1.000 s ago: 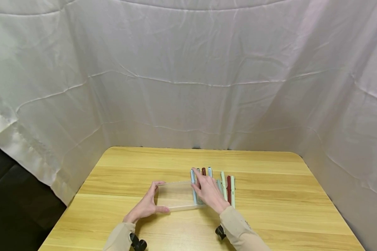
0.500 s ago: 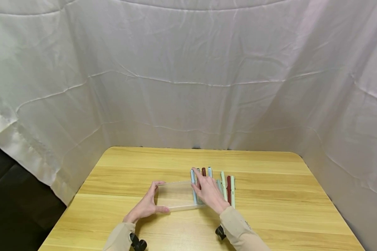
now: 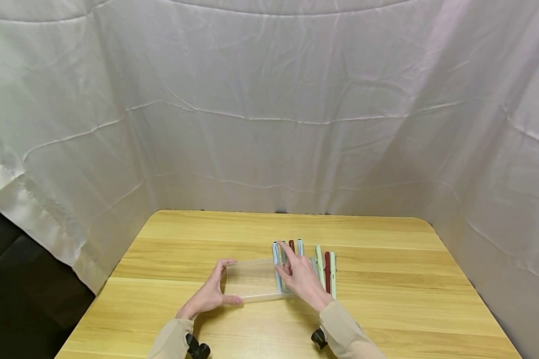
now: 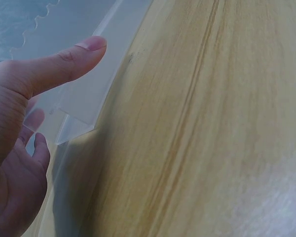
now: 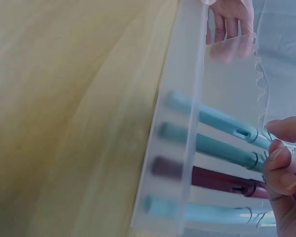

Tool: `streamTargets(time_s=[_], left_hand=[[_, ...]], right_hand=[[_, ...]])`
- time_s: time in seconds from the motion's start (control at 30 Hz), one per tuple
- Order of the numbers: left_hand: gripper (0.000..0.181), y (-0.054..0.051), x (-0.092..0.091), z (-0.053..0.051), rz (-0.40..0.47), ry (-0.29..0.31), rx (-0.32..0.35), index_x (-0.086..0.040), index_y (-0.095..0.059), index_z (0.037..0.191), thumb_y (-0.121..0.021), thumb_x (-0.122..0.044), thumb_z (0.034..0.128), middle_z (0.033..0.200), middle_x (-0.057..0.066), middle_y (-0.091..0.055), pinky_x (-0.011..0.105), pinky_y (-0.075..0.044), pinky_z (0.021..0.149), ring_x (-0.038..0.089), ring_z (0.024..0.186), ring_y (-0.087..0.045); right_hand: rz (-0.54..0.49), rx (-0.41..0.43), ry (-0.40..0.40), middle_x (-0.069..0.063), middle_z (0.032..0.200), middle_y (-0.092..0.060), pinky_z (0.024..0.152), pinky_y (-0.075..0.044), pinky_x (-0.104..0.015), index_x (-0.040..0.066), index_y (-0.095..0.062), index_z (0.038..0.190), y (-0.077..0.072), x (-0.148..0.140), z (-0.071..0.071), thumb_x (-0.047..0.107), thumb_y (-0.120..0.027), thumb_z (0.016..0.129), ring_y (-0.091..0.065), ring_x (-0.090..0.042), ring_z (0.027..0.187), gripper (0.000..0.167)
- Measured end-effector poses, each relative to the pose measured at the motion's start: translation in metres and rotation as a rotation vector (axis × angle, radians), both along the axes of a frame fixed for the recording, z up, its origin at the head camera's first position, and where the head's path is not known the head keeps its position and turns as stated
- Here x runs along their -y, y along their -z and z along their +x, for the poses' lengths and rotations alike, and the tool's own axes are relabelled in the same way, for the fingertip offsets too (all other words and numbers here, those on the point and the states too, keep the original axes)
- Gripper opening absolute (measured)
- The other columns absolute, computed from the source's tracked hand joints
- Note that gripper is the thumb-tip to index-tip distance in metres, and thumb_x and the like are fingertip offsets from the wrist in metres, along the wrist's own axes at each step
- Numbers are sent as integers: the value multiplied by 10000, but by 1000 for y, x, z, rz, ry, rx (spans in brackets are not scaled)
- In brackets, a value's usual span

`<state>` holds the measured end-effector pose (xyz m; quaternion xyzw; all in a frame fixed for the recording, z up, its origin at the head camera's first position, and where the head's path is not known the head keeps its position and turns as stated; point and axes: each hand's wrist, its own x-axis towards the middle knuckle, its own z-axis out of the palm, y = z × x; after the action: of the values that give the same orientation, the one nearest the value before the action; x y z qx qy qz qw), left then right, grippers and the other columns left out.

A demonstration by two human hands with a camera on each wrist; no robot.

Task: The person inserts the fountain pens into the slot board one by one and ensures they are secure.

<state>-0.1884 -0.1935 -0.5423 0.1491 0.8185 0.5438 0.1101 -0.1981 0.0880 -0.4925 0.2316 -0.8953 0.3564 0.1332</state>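
Note:
A clear plastic tray (image 3: 251,278) with a notched edge lies near the table's front. My left hand (image 3: 208,293) grips its left end, thumb (image 4: 69,64) on the near wall and fingers at the far side. At its right end lie a light blue pen (image 5: 227,121), a teal pen (image 5: 227,148), a dark red pen (image 5: 222,180) and another light blue pen (image 5: 212,212), side by side. Over them is my right hand (image 3: 303,279), index finger extended; its fingertips are at the cap end of the leftmost light blue pen (image 3: 276,254).
Right of the tray, on the wooden table (image 3: 386,299), lie a light green pen (image 3: 320,264), a dark red pen (image 3: 327,271) and another light green pen (image 3: 333,274). A greyish-green pen (image 3: 313,264) is partly hidden by my right hand. Pale curtains (image 3: 269,149) surround the table.
My right hand has shifted slightly to the right, baring more of the leftmost light blue pen's cap. My left hand and the tray have stayed in place.

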Motion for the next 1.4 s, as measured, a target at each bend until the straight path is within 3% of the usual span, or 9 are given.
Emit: streamTargets(time_s=[0.17, 0.47, 0.6, 0.83, 1.2, 1.4], left_hand=[[1037, 0, 0, 0, -4, 1, -3, -90, -278, 1481, -925, -190, 677, 1623, 240, -193, 629, -78, 1270, 491, 1544, -87], [1030, -1, -1, 0, -11, 1, -2, -105, -278, 1486, -919, -181, 684, 1633, 239, -169, 632, -83, 1268, 492, 1544, -69], [1030, 0, 0, 0, -10, 3, -6, -102, -278, 1486, -920, -190, 686, 1628, 238, -180, 627, -86, 1270, 492, 1544, -81], [1037, 1, 0, -1, -6, 3, -13, -87, -278, 1483, -923, -195, 678, 1623, 232, -199, 616, -85, 1271, 484, 1545, -95], [1036, 1, 0, 0, -5, -1, -7, -89, -283, 1477, -926, -198, 672, 1620, 237, -201, 620, -84, 1268, 491, 1543, -93], [1033, 1, 1, 0, -6, -1, -4, -93, -278, 1482, -922, -195, 680, 1626, 236, -193, 621, -82, 1267, 486, 1545, -86]], right_hand=[[-129, 5, -7, 85, 665, -570, 526, -485, -141, 26, -482, 1453, 6, -16, 6, 23, -748, 869, -450, 69, 564, 641], [-254, -11, 91, 4, 764, -616, 516, -514, -160, -16, -520, 1394, 27, -63, 7, -14, -719, 871, -501, 51, 625, 559], [-242, 8, 143, -5, 776, -611, 503, -505, -166, -2, -515, 1396, 32, -87, 8, -20, -705, 882, -506, 42, 628, 549], [-237, 142, 178, -60, 823, -595, 514, -524, -177, -22, -491, 1412, 36, -117, 8, -5, -699, 889, -519, 18, 630, 562], [-141, 316, 205, -64, 853, -610, 524, -508, -177, 14, -449, 1459, 40, -131, 4, 95, -707, 920, -522, -17, 632, 603], [-77, 390, 217, -42, 871, -622, 589, -512, -177, 64, -402, 1504, 41, -134, 0, 155, -689, 948, -552, -70, 713, 631]])
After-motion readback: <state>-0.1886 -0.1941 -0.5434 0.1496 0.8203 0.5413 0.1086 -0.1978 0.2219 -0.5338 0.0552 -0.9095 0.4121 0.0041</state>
